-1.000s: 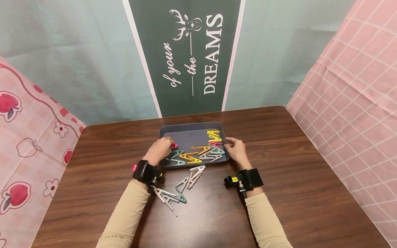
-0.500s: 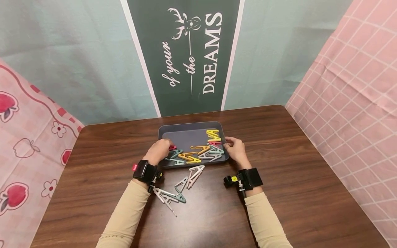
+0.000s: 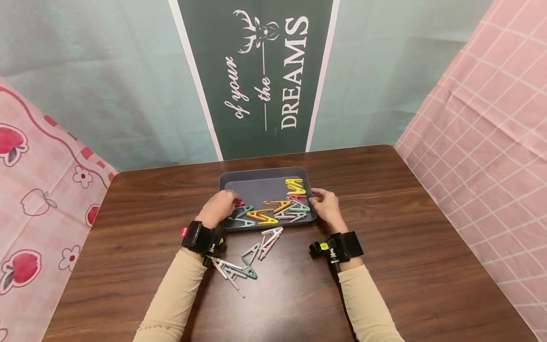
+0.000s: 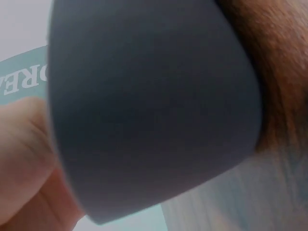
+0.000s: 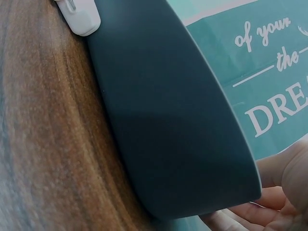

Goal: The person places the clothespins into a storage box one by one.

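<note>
A shallow dark grey tray (image 3: 254,189) holds several plastic clothespins. My left hand (image 3: 219,206) grips its left side, the curled fingertips beside a red clothespin (image 3: 239,203) that they partly cover. On the opposite side my right hand (image 3: 325,206) holds the tray, thumb (image 5: 270,168) near the rim and fingers lower along the side. Yellow clothespins (image 3: 295,187) lie at the tray's right end; orange clothespins (image 3: 259,216) and green ones (image 3: 242,210) are along the near side. The tray's outer wall (image 4: 154,106) fills most of the left wrist view, hiding part of the left hand.
Several loose clothespins lie on the brown wooden table (image 3: 406,228) in front of the tray, among them a white one (image 3: 272,232) close to its near wall and a green one (image 3: 250,272). A printed curtain (image 3: 376,85) hangs behind the table, with pink cloths (image 3: 483,133) at the sides.
Both hands stay at the tray's sides with hardly any movement. The clothespins in the tray and on the table keep their places.
</note>
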{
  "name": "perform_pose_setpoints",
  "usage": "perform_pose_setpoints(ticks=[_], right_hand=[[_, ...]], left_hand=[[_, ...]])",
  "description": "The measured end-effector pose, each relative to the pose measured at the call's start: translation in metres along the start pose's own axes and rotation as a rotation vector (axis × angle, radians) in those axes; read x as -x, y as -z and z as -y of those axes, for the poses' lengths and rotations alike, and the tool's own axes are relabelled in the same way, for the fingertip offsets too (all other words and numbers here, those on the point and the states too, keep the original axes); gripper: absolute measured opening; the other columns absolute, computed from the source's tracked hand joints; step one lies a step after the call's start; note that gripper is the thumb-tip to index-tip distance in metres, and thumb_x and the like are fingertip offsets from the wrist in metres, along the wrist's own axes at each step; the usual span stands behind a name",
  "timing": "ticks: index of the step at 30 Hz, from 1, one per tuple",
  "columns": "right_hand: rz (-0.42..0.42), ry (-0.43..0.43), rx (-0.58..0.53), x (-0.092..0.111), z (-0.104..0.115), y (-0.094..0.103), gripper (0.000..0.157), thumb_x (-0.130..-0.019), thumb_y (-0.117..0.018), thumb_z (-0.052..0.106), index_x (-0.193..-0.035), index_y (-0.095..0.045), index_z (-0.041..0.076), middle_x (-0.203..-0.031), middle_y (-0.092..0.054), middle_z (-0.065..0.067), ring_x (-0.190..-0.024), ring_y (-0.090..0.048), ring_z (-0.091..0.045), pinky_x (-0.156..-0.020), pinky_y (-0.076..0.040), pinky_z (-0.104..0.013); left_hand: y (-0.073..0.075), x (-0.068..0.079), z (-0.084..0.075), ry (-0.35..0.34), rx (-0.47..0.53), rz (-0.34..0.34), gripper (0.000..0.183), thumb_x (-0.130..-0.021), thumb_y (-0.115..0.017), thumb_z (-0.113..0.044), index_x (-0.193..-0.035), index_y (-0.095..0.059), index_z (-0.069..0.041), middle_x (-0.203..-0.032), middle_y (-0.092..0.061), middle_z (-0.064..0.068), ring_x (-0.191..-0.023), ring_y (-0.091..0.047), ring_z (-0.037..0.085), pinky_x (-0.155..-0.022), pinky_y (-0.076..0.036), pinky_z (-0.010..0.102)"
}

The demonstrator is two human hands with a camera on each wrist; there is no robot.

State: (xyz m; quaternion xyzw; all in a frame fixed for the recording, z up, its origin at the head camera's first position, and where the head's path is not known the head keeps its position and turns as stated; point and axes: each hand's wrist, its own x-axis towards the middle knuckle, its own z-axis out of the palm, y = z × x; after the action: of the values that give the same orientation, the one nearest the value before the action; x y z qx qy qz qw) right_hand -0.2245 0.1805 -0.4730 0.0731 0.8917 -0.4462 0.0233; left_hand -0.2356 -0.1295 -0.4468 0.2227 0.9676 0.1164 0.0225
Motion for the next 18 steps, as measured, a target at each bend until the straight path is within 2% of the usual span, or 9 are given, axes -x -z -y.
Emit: perform_pose_setpoints(ticks=[5,12,18], right_hand=[[-0.004,0.003,-0.009,0.000,0.000,-0.001,0.037,-0.093,-0.058,0.005,-0.130,-0.059,0.000,-0.116,-0.068,-0.026,-0.106,-0.067,-0.033,-0.076,-0.053,-0.026],[-0.004,0.003,-0.012,0.000,-0.001,-0.001,0.037,-0.092,-0.058,0.004,-0.129,-0.059,0.000,-0.116,-0.068,-0.025,-0.106,-0.067,-0.033,-0.076,-0.053,-0.025],[-0.001,-0.002,-0.011,-0.001,-0.001,-0.001,0.037,-0.093,-0.059,0.005,-0.130,-0.059,0.001,-0.115,-0.068,-0.026,-0.106,-0.068,-0.033,-0.077,-0.054,-0.026]], left_hand=[[0.005,0.002,-0.002,-0.052,0.014,-0.058,0.022,-0.088,-0.059,0.001,-0.105,-0.072,0.000,-0.100,-0.072,0.016,-0.093,-0.070,0.028,-0.081,-0.057,0.041],[0.011,0.008,-0.008,-0.041,0.109,-0.023,0.027,-0.092,-0.058,-0.006,-0.116,-0.067,0.003,-0.113,-0.070,0.018,-0.103,-0.067,0.029,-0.088,-0.056,0.043],[0.013,0.017,-0.012,-0.069,0.197,-0.039,0.028,-0.094,-0.058,-0.008,-0.118,-0.066,0.003,-0.115,-0.069,0.019,-0.099,-0.067,0.027,-0.084,-0.055,0.041]])
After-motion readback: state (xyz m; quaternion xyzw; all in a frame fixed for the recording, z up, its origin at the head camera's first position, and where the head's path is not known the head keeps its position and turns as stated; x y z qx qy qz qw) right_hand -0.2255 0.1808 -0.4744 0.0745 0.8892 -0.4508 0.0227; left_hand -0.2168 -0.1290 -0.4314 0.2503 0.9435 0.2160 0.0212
